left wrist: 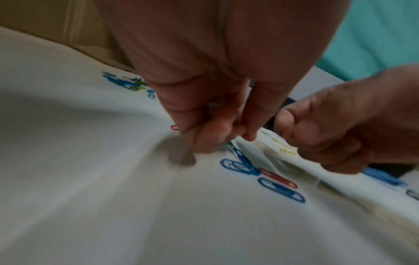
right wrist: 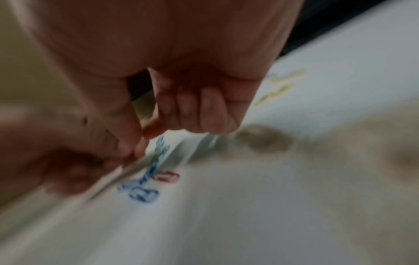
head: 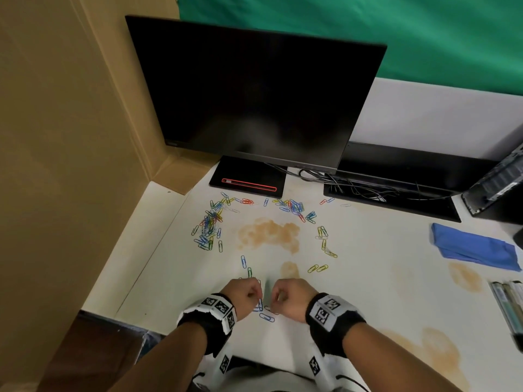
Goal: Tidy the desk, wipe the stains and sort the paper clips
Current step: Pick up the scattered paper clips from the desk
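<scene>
Both hands hover close together over the front middle of the white desk [head: 368, 250]. My left hand [head: 249, 295] is curled; in the left wrist view it [left wrist: 226, 138] holds pale clips in the palm and pinches a blue paper clip [left wrist: 237, 151] that hangs from its fingertips. My right hand [head: 283, 298] is curled too, thumb and forefinger tips together [right wrist: 145, 141]; the blurred picture shows nothing between them. Under the hands lie blue clips [head: 266, 317] and a red clip [left wrist: 277, 177]. Mixed coloured clips [head: 209, 224] lie scattered further back. A brown stain [head: 268, 233] is mid-desk.
A dark monitor [head: 254, 97] and its base [head: 249, 176] stand at the back, with cables [head: 353, 185] to their right. A blue cloth [head: 475, 247] and pens [head: 506, 304] lie at the right. More stains [head: 464, 275] mark the right side. Cardboard [head: 70, 137] walls the left.
</scene>
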